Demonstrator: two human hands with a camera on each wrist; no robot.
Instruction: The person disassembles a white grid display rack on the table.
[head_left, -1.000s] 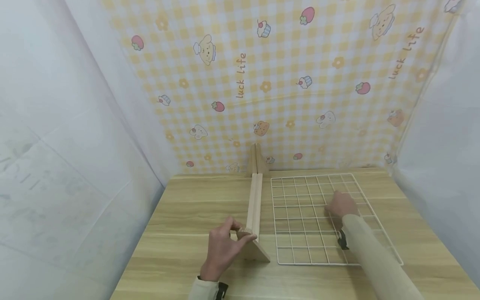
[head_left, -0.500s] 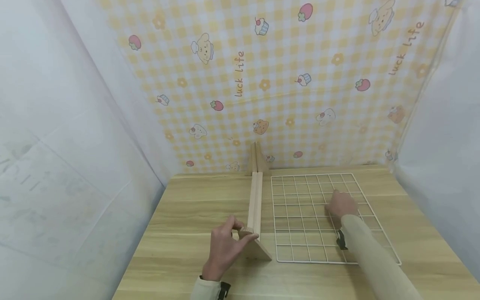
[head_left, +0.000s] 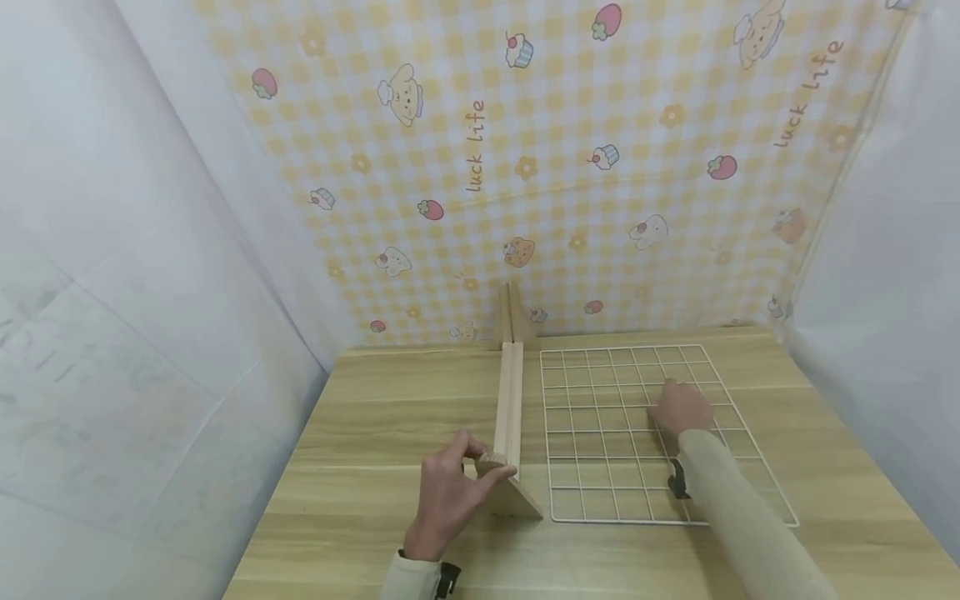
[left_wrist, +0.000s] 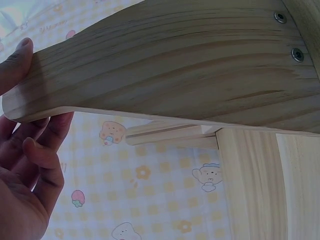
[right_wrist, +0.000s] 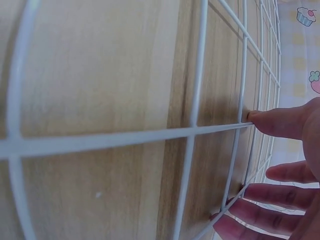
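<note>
My left hand (head_left: pixel 444 500) pinches the rounded top end of a wooden end panel (head_left: pixel 510 493), thumb on one side and fingers on the other. In the left wrist view that panel (left_wrist: pixel 165 75) shows two screw heads at its wide end. It belongs to a wooden stand whose long rail (head_left: pixel 510 408) runs back to a second upright end (head_left: pixel 514 315). On the right, a white wire grid panel (head_left: pixel 592 432) lies flat on the wooden table. My right hand (head_left: pixel 682 408) holds the grid by its inner wires, thumb (right_wrist: pixel 280 121) at one wire and fingertips at another.
A yellow checked cloth (head_left: pixel 517 167) with cartoon prints hangs behind the table (head_left: pixel 360 467). White sheets (head_left: pixel 150 250) close in the left and right sides. The stand's rail runs just left of the grid.
Both hands keep their places on the end panel and the grid. The whole view has shifted slightly with the head.
</note>
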